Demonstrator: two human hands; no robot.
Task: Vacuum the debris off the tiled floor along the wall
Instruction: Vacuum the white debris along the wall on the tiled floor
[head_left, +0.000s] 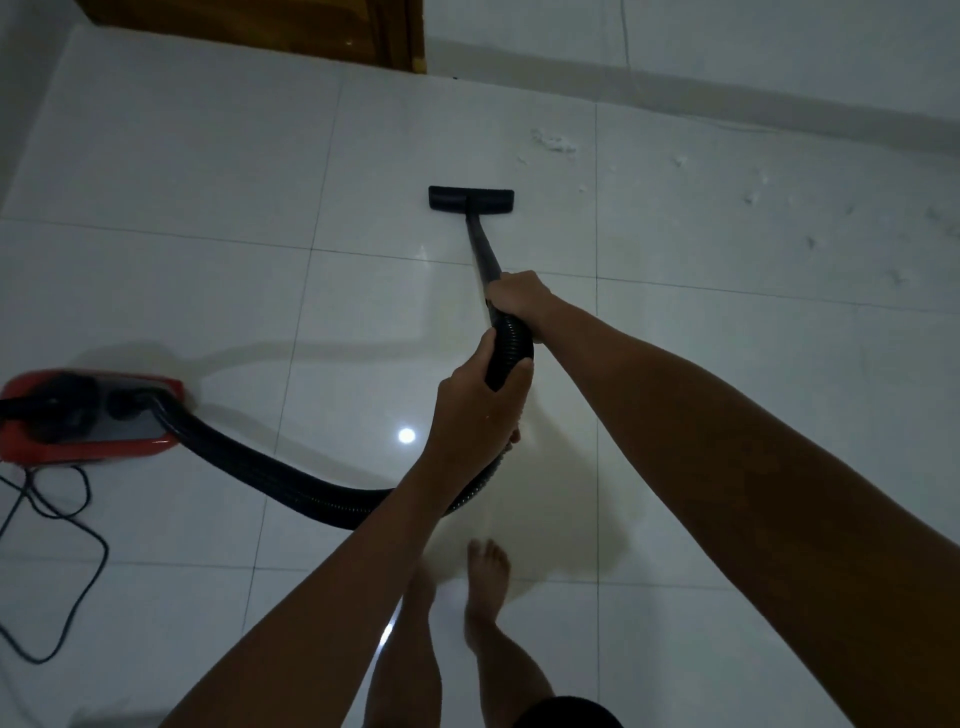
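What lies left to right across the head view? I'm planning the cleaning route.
Power cord → red vacuum canister → black floor nozzle → white debris scattered along the wall.

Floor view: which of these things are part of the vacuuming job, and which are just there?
Job: floor nozzle, wand, hose, red vacuum, debris, left hand, right hand.
Just there: wooden door, wall.
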